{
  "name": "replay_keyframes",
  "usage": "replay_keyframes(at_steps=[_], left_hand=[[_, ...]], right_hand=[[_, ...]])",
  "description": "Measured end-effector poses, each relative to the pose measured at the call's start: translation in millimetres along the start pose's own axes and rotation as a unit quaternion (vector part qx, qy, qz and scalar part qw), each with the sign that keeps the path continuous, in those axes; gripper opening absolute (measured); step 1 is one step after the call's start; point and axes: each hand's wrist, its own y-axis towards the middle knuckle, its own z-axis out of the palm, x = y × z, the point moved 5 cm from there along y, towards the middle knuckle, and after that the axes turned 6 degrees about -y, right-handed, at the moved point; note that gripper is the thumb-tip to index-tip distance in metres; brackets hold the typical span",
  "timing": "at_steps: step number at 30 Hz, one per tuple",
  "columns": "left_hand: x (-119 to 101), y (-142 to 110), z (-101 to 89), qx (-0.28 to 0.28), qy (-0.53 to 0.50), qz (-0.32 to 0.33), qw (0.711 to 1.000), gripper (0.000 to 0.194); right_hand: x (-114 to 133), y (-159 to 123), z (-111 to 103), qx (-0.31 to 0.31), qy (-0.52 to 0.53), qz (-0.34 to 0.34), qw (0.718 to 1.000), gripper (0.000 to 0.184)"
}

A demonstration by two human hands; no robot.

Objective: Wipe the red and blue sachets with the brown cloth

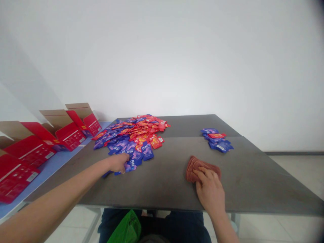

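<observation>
Two hands at work on a grey counter (169, 190), seen from the wearer's head. The chief hazard, in judgement, is a slide: the large pile of packets (141, 126) is loosely heaped, with blue and red pieces overlapping, so a pull at its near margin could draw neighbours along and spread them. The film looks smooth, and a shallow hold could let a packet slip; a wide sweep of the brown cloth (191, 168) could likewise disturb the small heap (220, 143) of blue and red packets beyond it. The left hand (118, 163) lies at the near edge of the large pile, touching the blue packets (133, 163), its fingers curled downward; whether it pinches one cannot be told. The right hand (211, 189) rests on the folded cloth, fingers close together and bent over it; whether they grip or merely press is not shown. The cloth thus lies beneath the right fingers, well apart from the large pile and nearer the wearer than the small heap. Open red boxes (72, 136) stand on a blue surface (49, 167) at left, beyond the left forearm.
</observation>
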Motion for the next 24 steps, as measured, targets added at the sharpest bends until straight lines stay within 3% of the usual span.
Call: replay_keyframes(at_steps=[6, 11, 18, 24], left_hand=[[11.8, 5.5, -7.2, 0.051, -0.039, -0.035, 0.997, 0.037], [9.3, 13.5, -3.6, 0.103, -0.112, -0.016, 0.988, 0.035], [-28.6, 19.2, 6.1, 0.159, -0.214, 0.036, 0.963, 0.037], [-77.1, 32.0, -11.3, 0.184, -0.259, 0.091, 0.944, 0.035]], right_hand=[[2.0, 1.1, -1.7, 0.011, 0.007, 0.013, 1.0, 0.034], [3.6, 2.4, -4.7, 0.014, 0.013, 0.02, 1.0, 0.034], [4.0, 2.3, -5.0, 0.024, 0.008, 0.029, 0.999, 0.035], [7.5, 3.6, -9.5, 0.027, 0.015, 0.038, 0.999, 0.035]])
